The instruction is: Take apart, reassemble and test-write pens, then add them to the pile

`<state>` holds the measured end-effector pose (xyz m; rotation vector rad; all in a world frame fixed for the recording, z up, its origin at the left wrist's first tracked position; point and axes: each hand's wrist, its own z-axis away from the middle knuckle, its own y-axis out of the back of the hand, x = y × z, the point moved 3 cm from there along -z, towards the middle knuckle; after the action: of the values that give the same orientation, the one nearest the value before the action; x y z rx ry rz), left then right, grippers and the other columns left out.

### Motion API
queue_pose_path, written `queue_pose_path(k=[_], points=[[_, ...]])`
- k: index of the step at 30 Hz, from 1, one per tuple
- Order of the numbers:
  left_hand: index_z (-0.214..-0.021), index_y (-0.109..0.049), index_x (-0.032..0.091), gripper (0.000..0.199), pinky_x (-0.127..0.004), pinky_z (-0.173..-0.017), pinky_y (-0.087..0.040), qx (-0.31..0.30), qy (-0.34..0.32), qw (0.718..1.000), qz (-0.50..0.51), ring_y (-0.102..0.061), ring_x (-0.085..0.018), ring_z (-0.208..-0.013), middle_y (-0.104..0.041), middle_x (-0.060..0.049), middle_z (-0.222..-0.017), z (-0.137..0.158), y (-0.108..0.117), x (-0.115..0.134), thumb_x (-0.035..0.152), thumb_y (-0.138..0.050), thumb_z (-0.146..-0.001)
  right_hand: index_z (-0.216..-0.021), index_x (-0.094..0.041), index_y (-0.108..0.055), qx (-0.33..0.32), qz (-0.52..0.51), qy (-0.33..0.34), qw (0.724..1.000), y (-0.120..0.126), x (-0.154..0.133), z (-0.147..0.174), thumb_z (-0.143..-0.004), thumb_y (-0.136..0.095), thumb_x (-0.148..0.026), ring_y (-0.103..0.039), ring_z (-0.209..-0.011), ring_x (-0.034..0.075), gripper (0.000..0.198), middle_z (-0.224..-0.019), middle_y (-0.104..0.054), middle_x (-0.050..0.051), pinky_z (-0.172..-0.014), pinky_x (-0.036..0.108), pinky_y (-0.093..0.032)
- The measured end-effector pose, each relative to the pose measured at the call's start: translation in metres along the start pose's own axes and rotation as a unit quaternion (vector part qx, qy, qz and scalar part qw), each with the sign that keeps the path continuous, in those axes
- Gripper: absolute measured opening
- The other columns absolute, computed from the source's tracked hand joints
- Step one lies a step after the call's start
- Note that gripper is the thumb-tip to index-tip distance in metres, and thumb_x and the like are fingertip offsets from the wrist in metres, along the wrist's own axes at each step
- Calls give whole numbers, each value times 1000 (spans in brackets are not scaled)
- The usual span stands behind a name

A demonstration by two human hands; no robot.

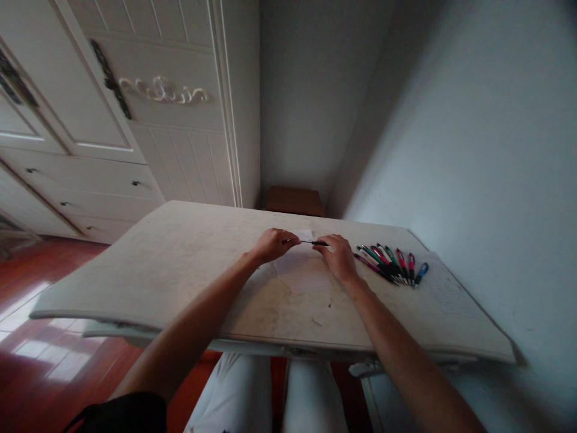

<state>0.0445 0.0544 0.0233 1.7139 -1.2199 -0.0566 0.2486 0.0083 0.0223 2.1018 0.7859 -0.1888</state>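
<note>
Over a sheet of lined paper (306, 270) on the table, my left hand (274, 244) and my right hand (339, 255) face each other a short way apart. A thin dark rod, like a pen refill, spans the gap between them. My left hand pinches its left end, where a dark tip shows at the fingers. At the other end, my right hand is closed on a black pen part (320, 243) that the rod runs into. Just right of my right hand lies a fanned pile of pens (391, 262) in black, pink, green, purple and blue.
The pale table (202, 240) has a worn top. A blue-white sheet (453, 288) lies at its right end, by the wall (496, 150). Small dark scraps (329, 305) lie near the front edge. A white wardrobe (189, 150) and a brown box-like piece (295, 200) stand behind.
</note>
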Motion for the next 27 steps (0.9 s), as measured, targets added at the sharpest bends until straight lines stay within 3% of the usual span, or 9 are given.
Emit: queue_pose_path(k=[11,18,27], points=[[-91,-77,22,16,-24,-72,-49,28,36,998,-47,-69,-17,-78,-76,-5,-91,-3,17,-8,31,-65,-86,-88,-22,-72,4,52,-35,998,7,20,0,-86,-62,-26,-60,-90,25,11,-92,-71,7,-83,39,-42],[-93,-77,22,15,-26,-74,-50,2,66,995,-78,-69,-18,-82,-76,-4,-92,-2,24,-12,27,-65,-85,-89,-23,-72,-11,86,-41,995,9,26,2,-85,-60,-19,-58,-92,24,13,-94,-69,6,-83,38,-41],[-95,-76,24,17,-27,-79,-51,-12,49,995,-84,-70,-18,-86,-76,-4,-95,-3,23,-9,30,-63,-86,-96,-23,-72,-23,81,-26,996,5,20,3,-85,-59,-18,-59,-95,24,18,-98,-70,6,-85,38,-41]])
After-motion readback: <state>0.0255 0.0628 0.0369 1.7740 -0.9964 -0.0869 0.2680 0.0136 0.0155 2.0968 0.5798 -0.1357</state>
